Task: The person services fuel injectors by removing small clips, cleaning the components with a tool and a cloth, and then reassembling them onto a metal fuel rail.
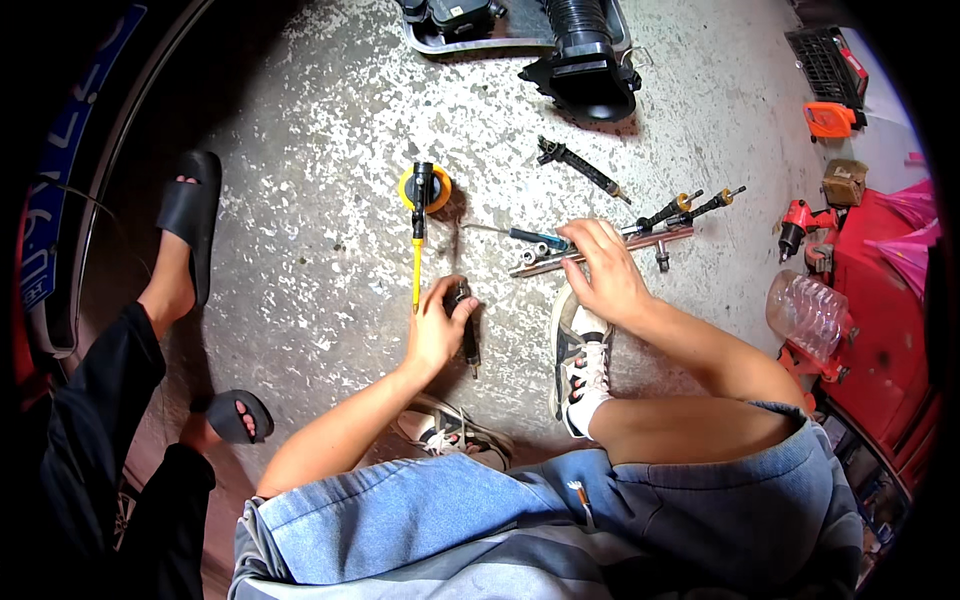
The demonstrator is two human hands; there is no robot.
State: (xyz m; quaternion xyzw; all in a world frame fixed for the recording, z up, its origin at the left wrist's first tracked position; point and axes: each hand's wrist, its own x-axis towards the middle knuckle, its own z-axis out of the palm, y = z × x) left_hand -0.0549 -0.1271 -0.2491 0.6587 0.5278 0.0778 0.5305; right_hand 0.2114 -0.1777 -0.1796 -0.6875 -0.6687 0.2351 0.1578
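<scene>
My left hand (436,325) is closed around a black stick-shaped part (469,335) with a narrow metal tip, held low over the floor. My right hand (604,270) reaches over a small group of tools, fingers and thumb apart. Its fingertips are by a screwdriver (528,237) with a dark and blue handle. Under the hand and thumb lies a long metal bar (545,265), partly covered. A silver socket (535,252) lies beside it. Past my right hand, two black stick parts (672,210) with yellow rings rest near the bar; a small metal socket piece (662,257) lies below.
A similar black part (580,168) lies farther ahead. Left of centre is a round yellow-and-black tool (424,190) with a long yellow rod. A black ribbed hose (582,70) sits by a grey tray. At right are a red drill (800,228) and plastic jug (806,312). Another person's sandalled foot (190,225) is at left.
</scene>
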